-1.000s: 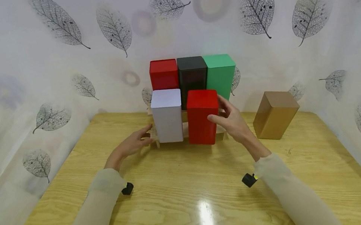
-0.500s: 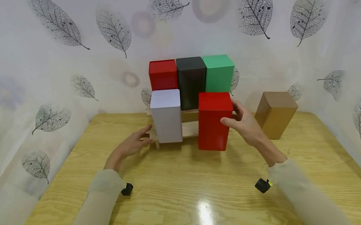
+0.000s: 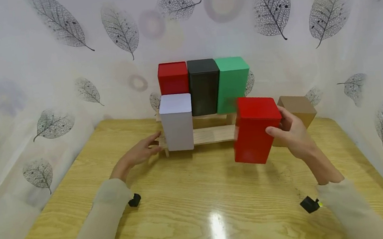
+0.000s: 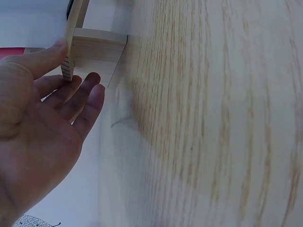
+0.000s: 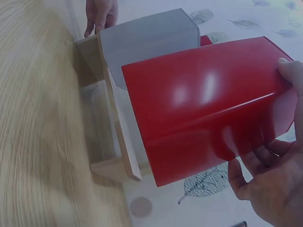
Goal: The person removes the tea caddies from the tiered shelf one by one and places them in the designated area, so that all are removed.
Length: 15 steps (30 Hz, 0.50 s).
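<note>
My right hand (image 3: 295, 134) grips a tall red box (image 3: 256, 135) by its right side, holding it tilted in front of the right end of a two-level wooden rack (image 3: 215, 134). In the right wrist view, the thumb and fingers of the hand (image 5: 279, 184) lie on opposite faces of the red box (image 5: 203, 104). At the rack's left end is my left hand (image 3: 138, 152); the left wrist view has this hand (image 4: 42, 123) with thumb and fingers around the end of the rack's board (image 4: 97, 47). A white box (image 3: 178, 127) stands on the lower level, at the left.
On the upper level stand another red box (image 3: 173, 78), a black box (image 3: 204, 88) and a green box (image 3: 232, 84), side by side. A brown box (image 3: 299, 108) on the table (image 3: 174, 209) is partly hidden behind the held red box. The leaf-patterned wall (image 3: 109, 89) rises behind.
The held red box has moved right and toward the camera, off the lower level, with my right hand. More of the lower board and the green box shows. My left hand has stayed put.
</note>
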Tool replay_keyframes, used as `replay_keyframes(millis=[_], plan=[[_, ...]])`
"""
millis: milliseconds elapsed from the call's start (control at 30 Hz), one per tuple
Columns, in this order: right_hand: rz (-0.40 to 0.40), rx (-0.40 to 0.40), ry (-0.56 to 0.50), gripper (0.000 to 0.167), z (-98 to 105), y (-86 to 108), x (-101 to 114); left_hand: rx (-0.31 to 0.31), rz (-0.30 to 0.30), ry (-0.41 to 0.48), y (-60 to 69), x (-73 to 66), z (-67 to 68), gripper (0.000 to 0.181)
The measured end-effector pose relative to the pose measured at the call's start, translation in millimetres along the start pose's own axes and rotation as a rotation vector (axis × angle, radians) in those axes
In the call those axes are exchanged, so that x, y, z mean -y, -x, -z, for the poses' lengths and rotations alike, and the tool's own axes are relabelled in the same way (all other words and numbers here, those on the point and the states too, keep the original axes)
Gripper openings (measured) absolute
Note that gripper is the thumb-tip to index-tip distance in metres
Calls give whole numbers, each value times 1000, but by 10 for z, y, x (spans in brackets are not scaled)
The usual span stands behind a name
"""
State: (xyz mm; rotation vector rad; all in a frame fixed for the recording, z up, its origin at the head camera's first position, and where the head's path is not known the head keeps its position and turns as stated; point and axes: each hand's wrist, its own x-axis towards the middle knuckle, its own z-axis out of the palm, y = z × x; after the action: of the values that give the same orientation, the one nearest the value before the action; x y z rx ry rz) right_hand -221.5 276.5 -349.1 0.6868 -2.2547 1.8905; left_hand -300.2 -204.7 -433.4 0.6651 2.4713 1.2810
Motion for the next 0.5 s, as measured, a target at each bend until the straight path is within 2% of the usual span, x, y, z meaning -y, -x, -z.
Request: replay_keyframes(millis=[267,500], plan=[[79,52,-101,71,371,227,86,6,3,6,-2,-6,3,69],[41,-4,-8,72,709,527,164,5,9,13,0,-14,10,69]])
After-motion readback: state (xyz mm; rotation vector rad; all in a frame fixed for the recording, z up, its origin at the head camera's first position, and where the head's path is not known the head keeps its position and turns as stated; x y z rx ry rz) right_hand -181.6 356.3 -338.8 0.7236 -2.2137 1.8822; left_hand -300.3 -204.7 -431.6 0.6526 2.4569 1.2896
